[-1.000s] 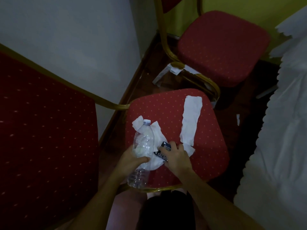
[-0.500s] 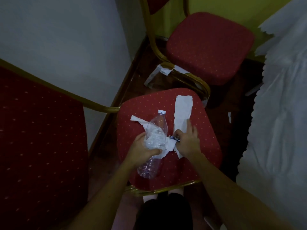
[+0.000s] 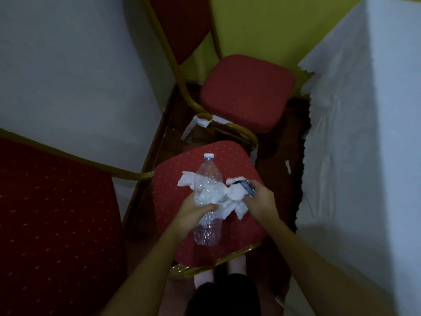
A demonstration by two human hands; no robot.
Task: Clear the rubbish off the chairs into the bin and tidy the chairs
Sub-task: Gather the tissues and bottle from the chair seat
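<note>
A crushed clear plastic bottle (image 3: 208, 176) with a white cap is held above the near red chair seat (image 3: 168, 190). My left hand (image 3: 193, 212) grips its middle together with crumpled white tissue (image 3: 189, 181). My right hand (image 3: 259, 201) is closed on more white tissue (image 3: 237, 193) and a small dark wrapper (image 3: 247, 185), just right of the bottle. The near seat shows no loose paper. No bin is in view.
A second red chair (image 3: 246, 92) stands beyond, against the yellow-green wall. A red chair back (image 3: 57, 213) fills the left. A white-draped table (image 3: 360, 156) runs along the right. Paper scraps (image 3: 196, 124) lie on the dark floor between the chairs.
My right hand has gathered the long tissue strip off the seat and bunched it up. Both hands have lifted with the bottle and tissues. The view has tilted up.
</note>
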